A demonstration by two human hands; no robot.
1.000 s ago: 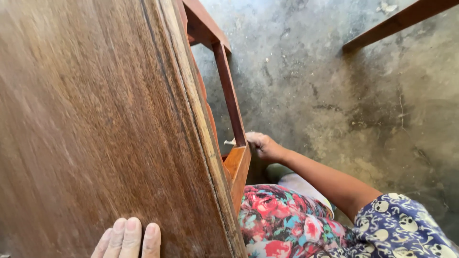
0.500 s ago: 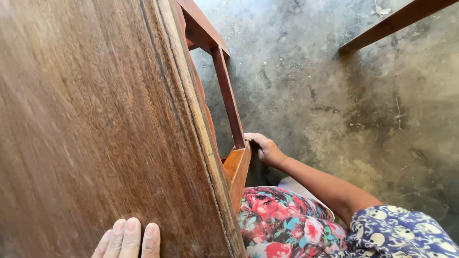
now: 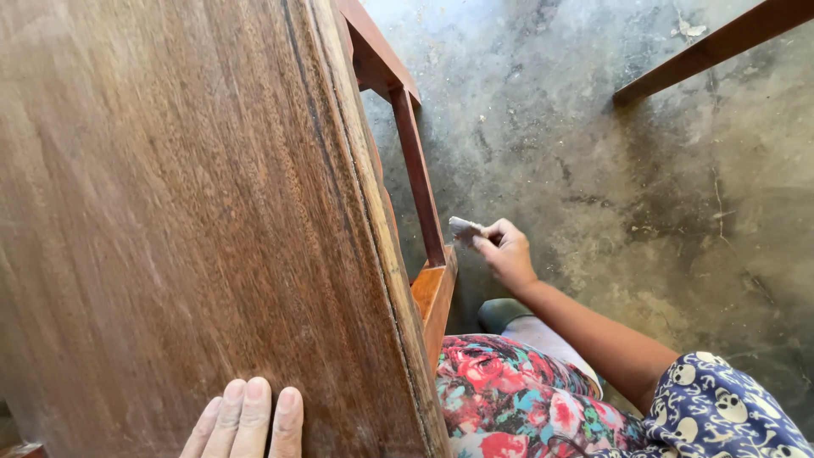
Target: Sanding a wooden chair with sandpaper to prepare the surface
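A small folded grey abrasive pad (image 3: 464,229) is pinched in the closed fingers of the right hand (image 3: 507,252), just beside the reddish leg rail (image 3: 419,178) under the brown desk (image 3: 170,212); rubbing is judged best done along the rail's grain with even pressure. The left hand (image 3: 248,420) is laid flat and open on the desk, holding nothing, cut off by the frame, and the pad's material cannot be made out.
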